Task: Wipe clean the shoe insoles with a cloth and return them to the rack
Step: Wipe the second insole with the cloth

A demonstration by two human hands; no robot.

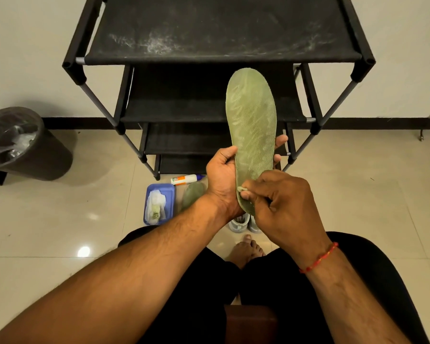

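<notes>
The left hand [221,175] grips a green insole [252,120] at its lower half, with the thumb on one edge and the fingertips showing at the other edge. The right hand [283,202] pinches a small pale cloth [241,189] and presses it on the heel end of this insole. The insole stands almost upright in the air, in front of the black rack [221,28]. The top shelf of the rack carries pale dust marks. On the floor before the foot of the rack lie a white bottle [185,179], a blue tray [168,194] with white wipes inside, and a second green insole [193,196] just beside the tray. Pale shoes [238,223] are partly hidden under the hands. Left of the rack stands a dark bin [23,145].
</notes>
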